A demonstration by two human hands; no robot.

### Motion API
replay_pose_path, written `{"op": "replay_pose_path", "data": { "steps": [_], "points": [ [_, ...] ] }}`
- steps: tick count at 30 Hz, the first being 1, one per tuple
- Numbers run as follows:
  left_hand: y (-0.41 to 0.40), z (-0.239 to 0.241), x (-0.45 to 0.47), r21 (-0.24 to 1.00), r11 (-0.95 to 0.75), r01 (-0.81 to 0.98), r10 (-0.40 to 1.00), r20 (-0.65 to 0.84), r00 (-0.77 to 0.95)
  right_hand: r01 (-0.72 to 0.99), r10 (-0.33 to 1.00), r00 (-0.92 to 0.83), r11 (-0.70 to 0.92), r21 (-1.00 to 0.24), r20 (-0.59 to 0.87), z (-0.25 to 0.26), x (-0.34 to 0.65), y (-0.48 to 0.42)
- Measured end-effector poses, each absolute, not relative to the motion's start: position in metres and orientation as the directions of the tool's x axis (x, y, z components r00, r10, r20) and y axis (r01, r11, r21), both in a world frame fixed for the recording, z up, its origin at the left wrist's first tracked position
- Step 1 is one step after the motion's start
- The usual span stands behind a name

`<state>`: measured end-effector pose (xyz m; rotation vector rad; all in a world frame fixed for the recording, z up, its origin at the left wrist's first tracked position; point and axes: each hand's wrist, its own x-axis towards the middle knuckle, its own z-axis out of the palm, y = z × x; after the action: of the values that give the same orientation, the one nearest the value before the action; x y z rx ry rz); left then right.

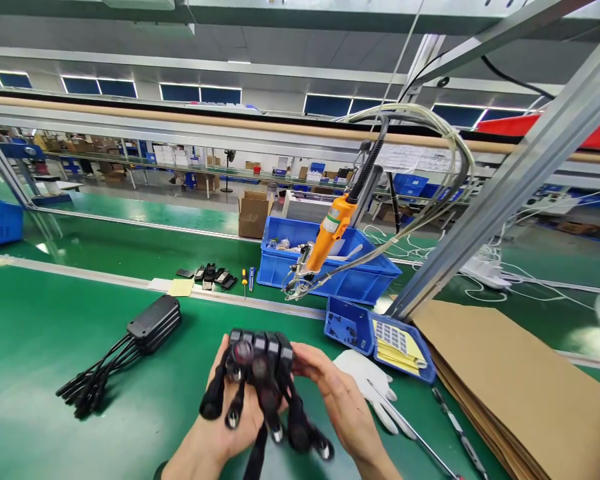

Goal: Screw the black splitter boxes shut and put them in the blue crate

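Several black boxes (260,343) stand side by side in a row between my hands, their short cables with round metal-tipped connectors hanging toward me, blurred. Beneath them and along their left side is my left hand (225,413), holding the bundle. My right hand (335,393) is closed against the right side of the same row, fingers long and partly hidden behind it. To the left, a similar stack of flat ribbed black boxes (155,320) lies on the green bench, black cables trailing toward the front.
An orange electric screwdriver (325,233) hangs before a blue crate (280,260). Right of my hands are a white glove (365,373), a long thin metal rod (415,430), small blue bins (350,320) and cardboard sheets (520,373). Small black parts (210,273) lie behind.
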<state>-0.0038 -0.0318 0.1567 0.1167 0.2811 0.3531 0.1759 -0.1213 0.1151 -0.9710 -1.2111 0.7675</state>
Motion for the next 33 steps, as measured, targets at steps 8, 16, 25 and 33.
{"op": "replay_pose_path", "data": {
  "steps": [8, 16, 25, 33],
  "points": [
    [-0.035, 0.154, 0.003, -0.058, 0.894, -0.444, 0.391, -0.382, 0.837, 0.020, 0.904, 0.334, 0.276, -0.961, 0.266, 0.110, 0.167, -0.111],
    [-0.024, 0.135, 0.004, 0.113, 0.941, -0.319, 0.334, -0.161, 0.929, 0.060, 0.908, 0.371, 0.187, -0.980, 0.196, 0.092, 0.157, -0.098],
    [-0.010, 0.106, 0.004, 0.367, 0.879, -0.303, 0.331, -0.014, 0.943, 0.307, 0.807, 0.422, 0.302, -0.902, 0.414, 0.090, 0.148, -0.104],
    [0.011, 0.131, -0.012, 0.610, 0.781, -0.134, 0.473, -0.439, 0.764, 0.371, 0.926, 0.300, 0.107, -0.922, 0.228, 0.093, 0.140, -0.112]
  ]
}}
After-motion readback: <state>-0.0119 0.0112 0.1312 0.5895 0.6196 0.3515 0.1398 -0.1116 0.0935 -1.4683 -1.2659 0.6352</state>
